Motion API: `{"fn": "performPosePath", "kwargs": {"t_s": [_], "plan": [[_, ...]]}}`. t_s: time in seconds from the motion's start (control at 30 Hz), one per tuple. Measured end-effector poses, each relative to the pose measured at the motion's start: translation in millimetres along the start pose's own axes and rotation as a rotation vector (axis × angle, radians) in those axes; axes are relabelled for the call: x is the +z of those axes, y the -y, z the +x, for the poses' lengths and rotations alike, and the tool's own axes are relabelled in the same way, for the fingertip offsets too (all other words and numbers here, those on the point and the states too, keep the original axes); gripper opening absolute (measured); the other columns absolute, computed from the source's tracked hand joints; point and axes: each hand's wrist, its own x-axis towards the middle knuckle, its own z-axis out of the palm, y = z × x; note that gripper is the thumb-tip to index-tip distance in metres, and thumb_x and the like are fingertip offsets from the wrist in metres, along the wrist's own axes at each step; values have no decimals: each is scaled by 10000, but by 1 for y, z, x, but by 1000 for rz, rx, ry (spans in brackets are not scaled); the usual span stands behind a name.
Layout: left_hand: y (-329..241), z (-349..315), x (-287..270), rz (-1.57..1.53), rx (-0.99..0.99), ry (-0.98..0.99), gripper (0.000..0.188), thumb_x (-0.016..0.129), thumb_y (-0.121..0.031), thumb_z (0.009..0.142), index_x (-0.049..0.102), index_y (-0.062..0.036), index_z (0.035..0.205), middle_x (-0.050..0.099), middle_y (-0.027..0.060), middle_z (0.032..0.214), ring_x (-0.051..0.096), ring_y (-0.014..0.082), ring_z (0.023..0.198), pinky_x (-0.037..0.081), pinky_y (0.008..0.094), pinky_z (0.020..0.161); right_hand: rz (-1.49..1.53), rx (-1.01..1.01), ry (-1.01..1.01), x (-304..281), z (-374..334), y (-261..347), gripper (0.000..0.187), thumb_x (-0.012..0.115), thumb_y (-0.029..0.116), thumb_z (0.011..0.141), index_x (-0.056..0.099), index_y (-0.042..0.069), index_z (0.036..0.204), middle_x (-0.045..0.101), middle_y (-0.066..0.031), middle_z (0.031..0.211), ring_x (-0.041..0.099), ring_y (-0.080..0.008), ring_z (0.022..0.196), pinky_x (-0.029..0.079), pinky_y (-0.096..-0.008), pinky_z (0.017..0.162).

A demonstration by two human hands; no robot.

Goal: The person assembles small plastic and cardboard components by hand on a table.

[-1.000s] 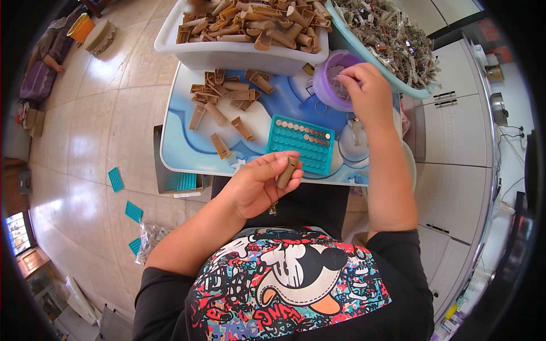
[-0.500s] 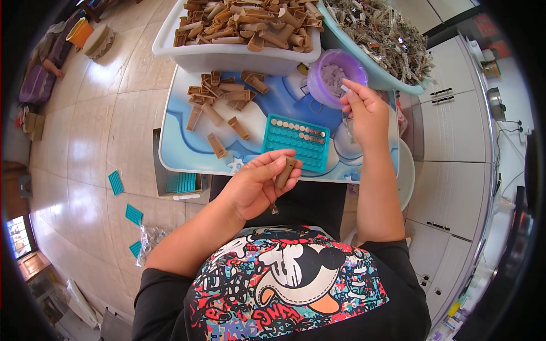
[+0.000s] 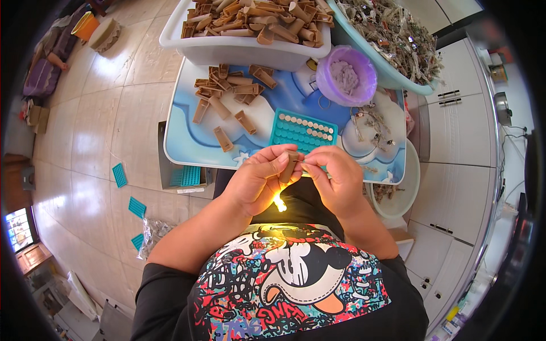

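Observation:
My left hand (image 3: 250, 179) grips a brown plastic casing (image 3: 289, 166) upright between thumb and fingers. Below it, a small light (image 3: 279, 203) glows yellow-white, hanging under the left fingers. Close against the casing is my right hand (image 3: 338, 176), its thumb and forefinger pinched; a thin wire-like line shows at the fingertips, but what they hold is too small to tell. Just beyond both hands lies a teal tray (image 3: 284, 136) with round pockets, partly filled with silver button cells (image 3: 307, 123). Loose brown casings (image 3: 219, 107) lie on the table at the left.
A white bin (image 3: 244, 54) heaped with brown casings stands at the back of the blue patterned table (image 3: 187, 148). Beside it are a purple bowl (image 3: 369, 79) of pale small pieces and a pale-green tub (image 3: 392, 82) of wired parts. Tangled wired lights (image 3: 372, 122) lie at the right.
My right hand has come from the purple bowl, where it held a small white piece, down to the casing in my left hand. The light under the left hand now glows.

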Motion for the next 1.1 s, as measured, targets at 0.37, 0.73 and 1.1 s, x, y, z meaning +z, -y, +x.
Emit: {"fn": "performPosePath", "kwargs": {"t_s": [0.37,0.73,1.1], "plan": [[0,-1,2,38,-6,-14,261,528,-126,904,522,6,1129,606,134,1064,606,215,890,479,320,849,-139,-114,92,-4,1,0,149,666,16,726,572,31,840,623,-105,802,617,-272,678,499,-335,566],[0,-4,10,77,41,-89,236,543,-96,907,520,12,1115,609,149,1047,610,220,935,482,344,879,-169,-82,106,-2,2,2,164,669,22,714,571,43,844,615,-81,793,609,-258,667,488,-329,548],[3,-6,12,170,86,-120,242,533,-115,916,520,11,1122,611,103,1031,600,157,927,487,317,887,-225,-209,45,6,1,-3,164,652,2,690,568,25,829,622,-99,776,619,-257,669,502,-329,556]]}}
